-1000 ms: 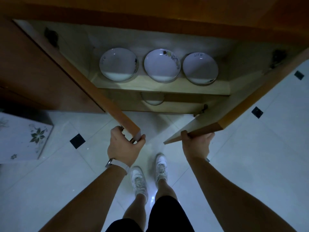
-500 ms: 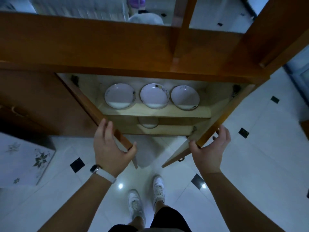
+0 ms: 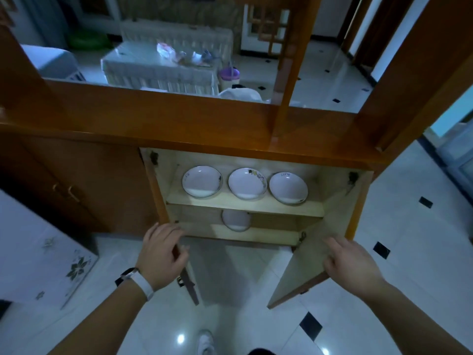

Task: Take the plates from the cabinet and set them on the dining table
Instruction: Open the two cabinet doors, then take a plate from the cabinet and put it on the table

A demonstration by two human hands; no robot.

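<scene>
Our fingers point(image 3: 160, 233) are loose and grip nothing: the left hand point(image 3: 163, 254) brushes the left door point(image 3: 190, 285) and the right hand point(image 3: 350, 265) rests on the right door point(image 3: 304, 260), likely to hold both wide. Three plates point(image 3: 247, 183) sit on the upper shelf point(image 3: 245, 204) of the cabinet point(image 3: 204, 124), with a fourth plate point(image 3: 236, 220) below.

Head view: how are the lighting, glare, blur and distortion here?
Head view: dim and bluish; the three upper plates read clearly, the lower plate is half shadowed under the shelf; two glare spots on the floor tiles; wide-angle bending of the cabinet top; left hand and right hand look slightly motion-soft.
</scene>
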